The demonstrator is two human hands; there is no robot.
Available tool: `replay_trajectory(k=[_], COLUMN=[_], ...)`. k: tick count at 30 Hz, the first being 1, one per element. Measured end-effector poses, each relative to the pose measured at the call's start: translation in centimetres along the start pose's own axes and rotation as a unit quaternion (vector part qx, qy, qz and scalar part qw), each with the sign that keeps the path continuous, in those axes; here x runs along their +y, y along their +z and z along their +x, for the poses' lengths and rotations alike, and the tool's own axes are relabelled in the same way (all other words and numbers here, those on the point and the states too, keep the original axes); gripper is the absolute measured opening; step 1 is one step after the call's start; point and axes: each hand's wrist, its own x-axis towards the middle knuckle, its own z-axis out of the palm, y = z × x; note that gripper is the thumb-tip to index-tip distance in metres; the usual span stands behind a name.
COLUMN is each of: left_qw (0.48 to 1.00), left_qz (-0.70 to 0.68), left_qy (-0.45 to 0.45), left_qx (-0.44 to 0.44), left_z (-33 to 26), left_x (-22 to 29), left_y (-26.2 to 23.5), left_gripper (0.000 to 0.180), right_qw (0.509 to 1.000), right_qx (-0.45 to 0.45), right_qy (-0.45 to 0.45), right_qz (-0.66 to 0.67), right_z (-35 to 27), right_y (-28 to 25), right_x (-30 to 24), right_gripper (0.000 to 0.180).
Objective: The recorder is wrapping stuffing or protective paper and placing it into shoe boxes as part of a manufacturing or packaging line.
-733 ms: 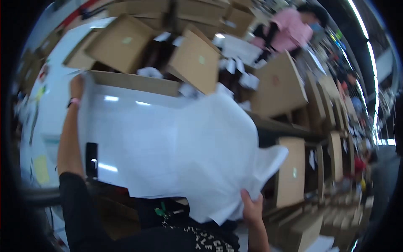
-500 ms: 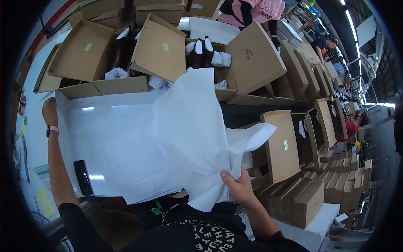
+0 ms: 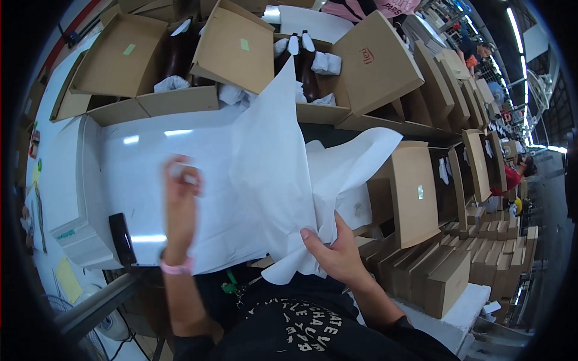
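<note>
Far left: we see a white worktable (image 3: 78, 180) with a small black flat object (image 3: 122, 239) lying near its front edge. Above it, an open cardboard box (image 3: 120, 57) with its lid up, dark footwear and white paper stuffing inside.

Left hand (image 3: 179, 195): raised over the stack of white tissue paper (image 3: 217, 180) spread on the table. It is blurred; the fingers seem curled at the top around a bit of paper, but we cannot tell whether they are pinched shut or loose. Pink band on the wrist.

Centre: one large tissue sheet (image 3: 277, 162) is lifted off the stack, peaking up toward the boxes behind and draping to the right. Behind it, a second open box (image 3: 238, 48) and dark boots with white stuffing (image 3: 301, 60).

Right hand (image 3: 337, 256): at the sheet's lower edge, fingers closed together with the thumb, gripping a bunched fold of the paper.

Right: rows of closed and half-open cardboard boxes (image 3: 421, 198) on shelving, and stacked boxes lower down. Farther off, another person in a red top (image 3: 513, 177).
</note>
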Motion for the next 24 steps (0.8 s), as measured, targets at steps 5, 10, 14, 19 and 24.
replay_trajectory(k=[5, 10, 14, 19, 24], left_qw=[0.962, 0.973, 0.981, 0.977, 0.976], left_qz=[-0.207, 0.13, 0.11, 0.096, 0.103], left_qy=[-0.15, -0.125, -0.141, -0.176, -0.151], left_qx=[-0.101, -0.141, -0.073, -0.068, -0.116], left_z=[-7.1, -9.6, -11.1, -13.6, -15.2], left_x=[1.4, 5.8, 4.9, 4.8, 6.1], left_y=[6.6, 8.0, 6.3, 5.5, 6.3], left_gripper=[0.025, 0.036, 0.028, 0.027, 0.037], right_qw=[0.994, 0.972, 0.971, 0.979, 0.979], right_qx=[-0.064, -0.133, -0.148, -0.136, -0.114], right_qy=[-0.07, -0.15, -0.151, -0.128, -0.149], right_qz=[-0.058, -0.126, -0.112, -0.087, -0.085], right_z=[-0.8, -2.9, -3.7, -4.7, -5.7], right_y=[1.0, 2.0, 1.7, 0.9, 0.5], right_x=[0.9, 0.0, 1.7, 2.4, 2.9], right_gripper=[0.053, 0.055, 0.053, 0.048, 0.045])
